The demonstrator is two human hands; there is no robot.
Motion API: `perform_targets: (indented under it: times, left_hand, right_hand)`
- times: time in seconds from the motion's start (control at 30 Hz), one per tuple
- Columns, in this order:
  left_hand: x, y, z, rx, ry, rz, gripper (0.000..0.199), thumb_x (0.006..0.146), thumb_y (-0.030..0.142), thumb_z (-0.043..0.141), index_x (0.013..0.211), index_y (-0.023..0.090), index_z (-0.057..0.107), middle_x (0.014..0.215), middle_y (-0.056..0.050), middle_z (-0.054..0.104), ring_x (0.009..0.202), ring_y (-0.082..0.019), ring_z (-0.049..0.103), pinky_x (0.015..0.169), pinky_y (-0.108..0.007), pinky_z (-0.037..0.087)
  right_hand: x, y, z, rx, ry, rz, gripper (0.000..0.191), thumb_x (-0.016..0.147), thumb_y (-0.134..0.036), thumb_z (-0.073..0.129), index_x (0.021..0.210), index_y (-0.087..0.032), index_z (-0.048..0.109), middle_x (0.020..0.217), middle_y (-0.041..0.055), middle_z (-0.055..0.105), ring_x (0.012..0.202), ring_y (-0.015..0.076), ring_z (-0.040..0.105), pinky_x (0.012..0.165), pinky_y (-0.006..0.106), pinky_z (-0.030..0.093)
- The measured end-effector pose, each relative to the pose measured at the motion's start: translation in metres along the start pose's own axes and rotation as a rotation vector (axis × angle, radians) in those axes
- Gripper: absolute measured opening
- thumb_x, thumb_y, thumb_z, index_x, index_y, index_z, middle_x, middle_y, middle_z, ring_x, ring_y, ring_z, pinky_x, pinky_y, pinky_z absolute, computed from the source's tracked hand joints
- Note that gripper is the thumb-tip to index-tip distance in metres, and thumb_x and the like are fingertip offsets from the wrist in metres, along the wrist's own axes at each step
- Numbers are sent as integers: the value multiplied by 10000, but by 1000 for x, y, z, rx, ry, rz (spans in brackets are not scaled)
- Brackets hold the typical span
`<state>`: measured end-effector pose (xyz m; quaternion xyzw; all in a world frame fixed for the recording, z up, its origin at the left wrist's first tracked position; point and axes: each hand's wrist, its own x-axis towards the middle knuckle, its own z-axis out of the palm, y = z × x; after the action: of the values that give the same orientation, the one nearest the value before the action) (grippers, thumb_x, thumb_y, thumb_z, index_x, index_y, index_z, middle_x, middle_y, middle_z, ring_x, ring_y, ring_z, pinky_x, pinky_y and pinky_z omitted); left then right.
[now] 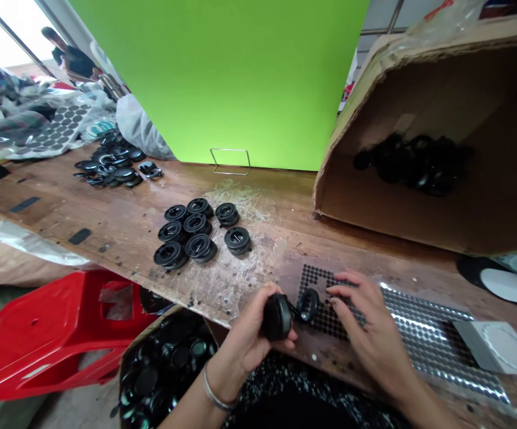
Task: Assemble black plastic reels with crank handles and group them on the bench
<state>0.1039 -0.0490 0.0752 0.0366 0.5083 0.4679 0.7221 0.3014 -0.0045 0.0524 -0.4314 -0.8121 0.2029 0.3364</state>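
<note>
My left hand grips a round black plastic part with a ridged rim, holding it on edge above the table's front. A smaller black ring stands out to its right, seemingly joined to it by a short dark strip. My right hand hovers over a sheet of small black dots, thumb and index fingertips close together. A tiny dark spot shows at the thumb tip; whether a dot is held there I cannot tell. Several similar round black parts are grouped on the table to the left.
An open cardboard box with black parts stands at right. Beside my right hand lies a shiny strip sheet. Behind is a green panel; at left, a pile of black parts, a red stool and a person.
</note>
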Motion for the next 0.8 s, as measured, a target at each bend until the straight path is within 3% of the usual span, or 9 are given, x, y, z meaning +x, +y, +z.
perform_targets:
  times: [0.1,0.23,0.5,0.6,0.8]
  left_hand:
    - [3,6,-8,-16,22,112,270,903,504,479,876,235,467,509,23,552,389,-145,536,324,-181,394]
    - [9,5,-12,8,56,240,443,859,671,475,838,228,477,445,60,447,317,-107,416,279,-159,289]
    - [11,-1,-7,31,121,296,506,815,726,484,846,221,492,447,67,437,313,-107,405,289,-175,302]
    - [8,0,-3,35,154,335,503,809,724,496,834,221,487,463,65,458,323,-107,416,294,-183,330]
    - [7,-5,5,89,242,412,511,804,736,481,832,226,490,442,63,459,309,-124,433,287,-193,333]
  right_hand:
    - [4,14,8,-129,-4,16,101,904,-246,544,886,-228,642,1149,92,590,1220,307,459,1002,540,370]
    - [5,13,25,-248,-79,-63,154,866,-149,545,770,-217,644,1110,82,613,1200,313,448,990,536,341]
    - [12,8,33,-398,-160,-65,115,779,-83,557,754,-184,605,943,78,618,991,276,494,962,530,341]
    - [9,4,32,-379,-103,-83,111,810,-85,540,761,-180,567,939,74,594,994,267,490,969,536,344]
    - [7,-25,25,-86,125,-206,97,841,-93,566,816,-185,549,1006,75,538,1055,245,482,993,520,355]
